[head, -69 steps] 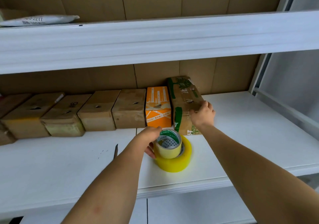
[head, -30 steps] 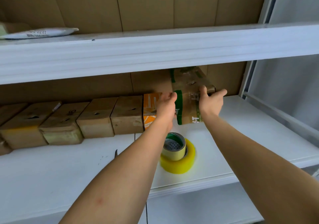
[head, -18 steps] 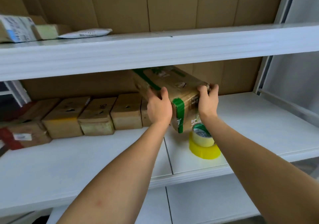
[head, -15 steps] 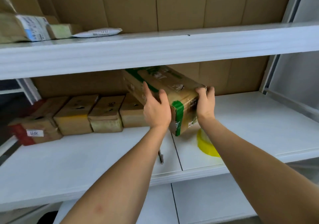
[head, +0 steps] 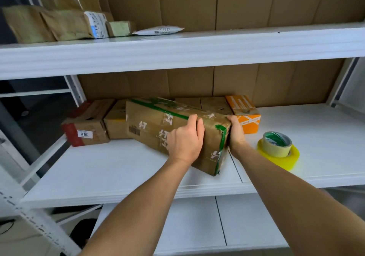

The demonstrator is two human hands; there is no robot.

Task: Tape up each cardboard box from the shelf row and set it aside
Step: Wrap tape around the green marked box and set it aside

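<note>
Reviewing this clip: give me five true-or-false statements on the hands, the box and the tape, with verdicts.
1. Both hands hold the green-taped box. True.
2. The left hand holds a tape roll. False: it grips the box.
3. Two tape rolls sit stacked right of the box. True.
4. The orange box is on the upper shelf. False: it sits in the row behind the right hand.
5. The held box stands upright. False: it lies lengthwise, tilted.

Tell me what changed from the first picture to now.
The long brown cardboard box with green tape left the right end of the row: both hands took hold, lifted and turned it, and it now lies crosswise in front of the row. The left hand, earlier at the tape rolls, grips its side; the right hand holds its end. The stacked yellow tape rolls and orange box stayed.
</note>
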